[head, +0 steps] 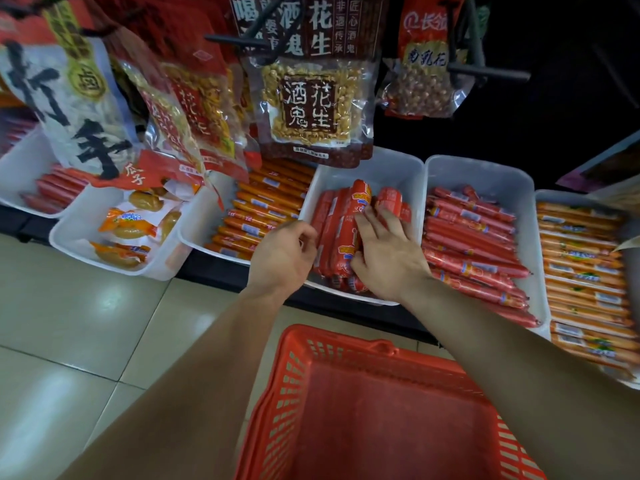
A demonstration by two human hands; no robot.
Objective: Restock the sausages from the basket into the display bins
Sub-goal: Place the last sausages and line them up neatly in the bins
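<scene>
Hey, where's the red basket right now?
Head view, bottom centre: the basket lies between the left forearm and right forearm, just nearer the camera than the white bin of red sausages.

- Pale glossy floor tiles (69,323) with thin dark joints reflect soft light.
- A dark shelf edge (214,273) runs above the floor.
- Snack bags (311,105) hang from black hooks (488,72) against a dark backdrop.
</scene>
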